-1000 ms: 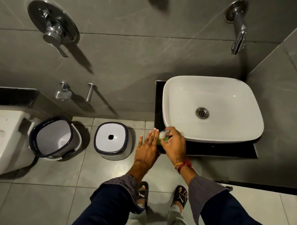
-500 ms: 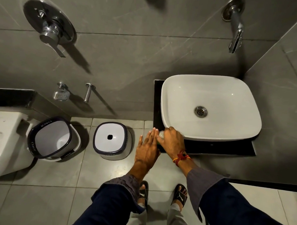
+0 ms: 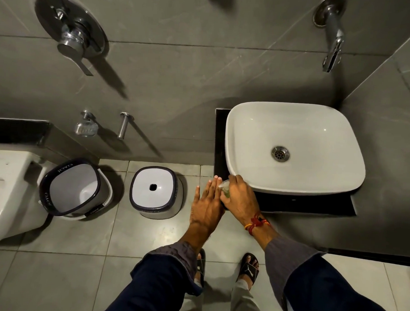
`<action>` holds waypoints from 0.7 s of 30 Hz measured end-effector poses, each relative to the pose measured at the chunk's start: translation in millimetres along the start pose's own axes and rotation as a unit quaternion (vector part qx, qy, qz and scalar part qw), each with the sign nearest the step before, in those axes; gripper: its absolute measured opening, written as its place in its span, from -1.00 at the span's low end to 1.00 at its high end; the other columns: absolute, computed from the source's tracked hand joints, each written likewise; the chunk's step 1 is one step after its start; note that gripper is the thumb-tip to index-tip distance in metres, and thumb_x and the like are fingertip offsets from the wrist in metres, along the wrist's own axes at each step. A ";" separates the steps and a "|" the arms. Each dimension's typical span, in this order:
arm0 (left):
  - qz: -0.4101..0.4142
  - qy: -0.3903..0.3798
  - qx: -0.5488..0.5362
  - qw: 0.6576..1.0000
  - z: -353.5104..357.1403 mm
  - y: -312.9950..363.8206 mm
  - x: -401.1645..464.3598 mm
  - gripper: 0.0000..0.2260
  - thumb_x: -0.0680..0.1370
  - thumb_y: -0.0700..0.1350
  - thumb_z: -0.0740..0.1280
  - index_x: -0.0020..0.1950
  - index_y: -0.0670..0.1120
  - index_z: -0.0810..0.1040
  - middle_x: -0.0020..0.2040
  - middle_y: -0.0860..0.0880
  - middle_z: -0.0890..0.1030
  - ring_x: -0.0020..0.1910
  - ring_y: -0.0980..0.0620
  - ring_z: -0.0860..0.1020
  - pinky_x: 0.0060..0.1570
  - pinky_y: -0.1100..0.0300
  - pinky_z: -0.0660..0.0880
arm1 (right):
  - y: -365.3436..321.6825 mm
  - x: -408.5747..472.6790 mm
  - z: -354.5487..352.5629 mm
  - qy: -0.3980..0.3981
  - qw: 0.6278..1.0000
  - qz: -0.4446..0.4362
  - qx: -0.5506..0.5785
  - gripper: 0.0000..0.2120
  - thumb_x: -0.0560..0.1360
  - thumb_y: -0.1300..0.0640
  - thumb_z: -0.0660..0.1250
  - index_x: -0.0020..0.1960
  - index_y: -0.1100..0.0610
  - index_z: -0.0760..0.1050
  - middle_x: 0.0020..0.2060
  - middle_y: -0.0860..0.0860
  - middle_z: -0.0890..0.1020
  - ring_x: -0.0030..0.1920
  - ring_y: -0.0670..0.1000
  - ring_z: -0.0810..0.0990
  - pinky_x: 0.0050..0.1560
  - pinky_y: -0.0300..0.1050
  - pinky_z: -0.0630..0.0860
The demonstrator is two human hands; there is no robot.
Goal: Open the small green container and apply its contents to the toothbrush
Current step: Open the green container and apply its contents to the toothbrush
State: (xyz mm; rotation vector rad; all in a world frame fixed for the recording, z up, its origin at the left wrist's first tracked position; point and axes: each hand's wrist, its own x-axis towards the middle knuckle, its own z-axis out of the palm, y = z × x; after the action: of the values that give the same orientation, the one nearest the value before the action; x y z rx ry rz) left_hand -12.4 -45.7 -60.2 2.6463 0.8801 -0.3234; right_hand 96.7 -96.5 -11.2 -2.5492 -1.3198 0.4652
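Observation:
My right hand (image 3: 241, 198) is closed around a small green container (image 3: 225, 189) with a pale clear top, at the front left corner of the black counter (image 3: 314, 204). Only a sliver of the container shows between my hands. My left hand (image 3: 206, 206) is flat with its fingers straight and together, pressed against the left side of the container and my right fingers. No toothbrush is visible in the head view.
A white basin (image 3: 294, 126) sits on the counter right behind my hands, with a wall tap (image 3: 332, 43) above it. On the floor to the left stand a lidded bin (image 3: 155, 192), an open bucket (image 3: 74, 188) and a toilet (image 3: 2, 193).
My right hand shifted slightly on the container, covering it for a moment and now showing its pale top again. My left hand has stayed flat beside it.

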 end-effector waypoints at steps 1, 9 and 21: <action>0.000 0.000 -0.001 1.000 0.1 0.4 -0.2 -0.26 0.67 0.13 0.22 0.65 -0.10 -0.14 0.66 -0.10 -0.18 0.64 -0.10 -0.14 0.59 -0.19 -0.11 | 2.4 -0.7 2.1 -0.002 1.000 -0.006 0.012 -0.66 0.55 0.10 0.33 0.22 0.29 0.48 0.11 0.23 0.57 0.07 0.21 0.62 0.08 0.05 0.61; -0.008 -0.010 0.009 1.000 1.5 0.7 0.6 -0.23 0.66 0.15 0.23 0.64 -0.12 -0.17 0.66 -0.11 -0.18 0.64 -0.09 -0.16 0.60 -0.18 -0.10 | 1.9 1.6 -0.1 -0.010 0.999 0.012 -0.047 -0.59 0.63 -0.06 0.19 0.26 0.27 0.47 0.15 0.20 0.59 0.10 0.13 0.63 0.10 -0.07 0.62; -0.011 -0.007 -0.002 1.000 1.7 4.7 -0.4 -0.27 0.66 0.15 0.22 0.65 -0.12 -0.10 0.66 -0.12 -0.14 0.64 -0.09 -0.14 0.60 -0.18 -0.08 | 5.7 -1.2 -0.5 -0.020 1.000 0.015 0.003 -0.61 0.63 0.00 0.21 0.30 0.27 0.45 0.22 0.20 0.55 0.15 0.13 0.60 0.19 -0.05 0.59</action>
State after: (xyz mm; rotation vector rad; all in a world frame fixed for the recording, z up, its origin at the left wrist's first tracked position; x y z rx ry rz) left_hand -10.0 -50.2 -60.6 2.6290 0.9062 -0.3453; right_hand 100.5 -100.8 -12.5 -2.5712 -1.2943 0.5273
